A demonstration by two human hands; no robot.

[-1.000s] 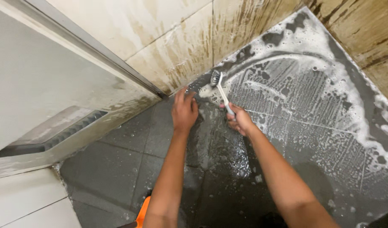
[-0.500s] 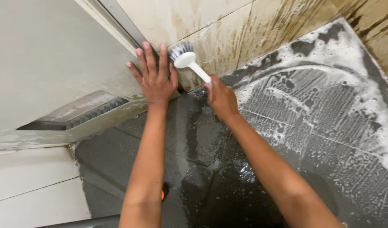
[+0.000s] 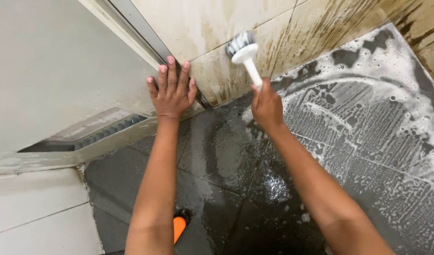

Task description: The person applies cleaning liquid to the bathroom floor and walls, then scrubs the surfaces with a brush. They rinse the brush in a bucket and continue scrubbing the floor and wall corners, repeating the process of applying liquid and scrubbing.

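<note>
Brush: I see the white-handled scrub brush (image 3: 241, 47) now raised off the foamy floor (image 3: 368, 123), bristles on the stained wall tile (image 3: 217, 71) at 12 o'clock.
Right hand (image 3: 266, 106): clamped round the handle.
Left hand (image 3: 172, 92): fingers spread flat, bracing at the door frame (image 3: 141, 28), at 10 o'clock.
Change: scrubbing has shifted from floor to wall.

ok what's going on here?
A person is scrubbing a stained wall tile with a white brush held by its handle in the right hand. The left hand lies flat against the door edge. The dark floor to the right is covered in soap foam.
</note>
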